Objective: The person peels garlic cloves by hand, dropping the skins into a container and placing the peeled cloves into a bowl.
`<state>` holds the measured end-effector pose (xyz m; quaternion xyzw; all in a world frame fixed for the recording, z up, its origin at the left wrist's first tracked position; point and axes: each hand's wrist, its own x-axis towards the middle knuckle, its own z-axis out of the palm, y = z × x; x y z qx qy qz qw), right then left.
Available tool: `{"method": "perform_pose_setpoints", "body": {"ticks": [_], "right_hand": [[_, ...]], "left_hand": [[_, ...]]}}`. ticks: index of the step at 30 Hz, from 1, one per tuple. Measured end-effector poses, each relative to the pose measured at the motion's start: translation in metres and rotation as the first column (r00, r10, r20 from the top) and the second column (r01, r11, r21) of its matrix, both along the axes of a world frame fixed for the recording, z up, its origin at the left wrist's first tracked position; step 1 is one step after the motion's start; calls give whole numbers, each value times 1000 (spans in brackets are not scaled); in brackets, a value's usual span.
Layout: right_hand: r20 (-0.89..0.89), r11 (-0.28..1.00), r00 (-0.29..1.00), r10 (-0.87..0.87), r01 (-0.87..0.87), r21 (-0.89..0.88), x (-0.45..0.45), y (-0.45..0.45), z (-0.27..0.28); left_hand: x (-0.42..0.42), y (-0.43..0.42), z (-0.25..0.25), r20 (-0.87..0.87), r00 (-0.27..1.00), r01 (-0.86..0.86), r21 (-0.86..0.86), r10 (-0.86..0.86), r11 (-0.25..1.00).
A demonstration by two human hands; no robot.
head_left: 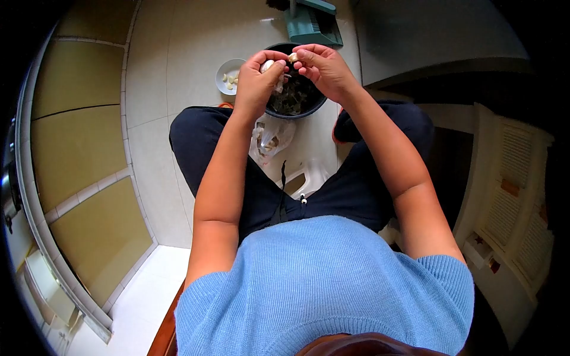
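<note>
Above a dark bin (317,107) my two hands meet, fingertips close together. My left hand (257,83) is closed around a whitish garlic bulb (267,66), its thumb and forefinger reaching toward the right. Between the thumb and forefinger of my right hand (326,70) is a small pale garlic clove (293,57). Dark scraps and papery bits lie inside the bin. To the left of the bin, a white bowl (221,74) holds several peeled cloves (231,85). Partly under my left forearm sits a clear plastic bag (279,135) with pale and brownish pieces in it.
A teal dustpan (312,26) stands behind the bin. Between my knees is part of a white plastic stool (314,176). Yellowish cabinet doors (83,142) run along the left, and a grey panel (427,41) is at the upper right.
</note>
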<state>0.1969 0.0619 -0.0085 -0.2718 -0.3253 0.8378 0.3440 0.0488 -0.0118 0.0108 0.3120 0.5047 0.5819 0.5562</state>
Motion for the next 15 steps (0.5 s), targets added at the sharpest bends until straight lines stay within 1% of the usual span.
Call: {"method": "perform_pose_setpoints", "body": {"ticks": [1,2,3,4,5,7,8,11,13,15], "right_hand": [[3,1000,1000,1,-1,-13,0,1,-2],[6,1000,1000,1,-1,-27,1,2,-3],[7,1000,1000,-1,1,-29,2,2,-2],[27,1000,999,17,-17,-20,3,3,-1],[46,999,998,35,-34,-11,5,4,-1],[77,1000,997,18,-18,-7,4,4,0],[107,1000,994,6,-5,-2,3,4,1],[125,1000,992,-10,11,-2,1,3,0],[140,999,990,-30,26,28,1,2,1],[156,997,987,-49,40,59,1,1,1]], "left_hand": [[2,-1,1,-112,994,-6,37,10,999],[1,0,-3,-111,994,-4,35,8,999],[-1,2,-5,-383,921,-13,149,70,989],[-2,4,-6,-616,772,12,261,157,965],[-1,3,-8,-617,772,15,260,154,966],[3,1,3,-675,721,38,265,157,963],[4,1,3,-674,722,39,265,157,963],[5,-1,3,-667,730,45,265,149,963],[6,-1,5,-720,670,66,298,179,952],[7,-1,6,-738,649,81,309,185,948]]}}
